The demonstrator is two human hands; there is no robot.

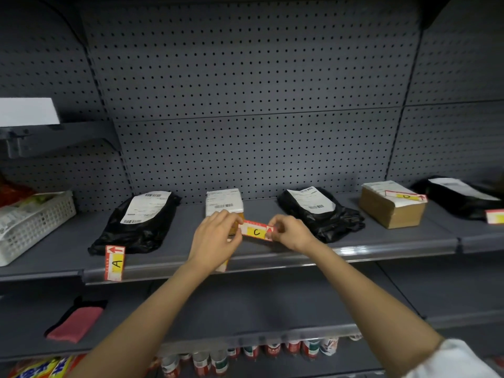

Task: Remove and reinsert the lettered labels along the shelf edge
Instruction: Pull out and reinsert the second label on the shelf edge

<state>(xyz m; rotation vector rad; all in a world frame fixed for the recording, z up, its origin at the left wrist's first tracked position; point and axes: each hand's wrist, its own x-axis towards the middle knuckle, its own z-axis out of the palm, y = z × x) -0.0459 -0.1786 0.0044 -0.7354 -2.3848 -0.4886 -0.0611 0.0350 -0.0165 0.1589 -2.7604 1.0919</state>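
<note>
I hold the red-and-yellow "C" label between both hands, a little above the grey shelf edge. My left hand pinches its left end and my right hand pinches its right end. The "A" label stands upright at the shelf edge on the left. Part of another label shows at the edge under my left wrist; its letter is hidden. A "D" label lies on top of a cardboard box. One more label sits at the far right.
On the shelf lie black mailer bags and a small white-labelled parcel. A white basket stands at the left. The lower shelf holds a pink cloth; cans line the bottom.
</note>
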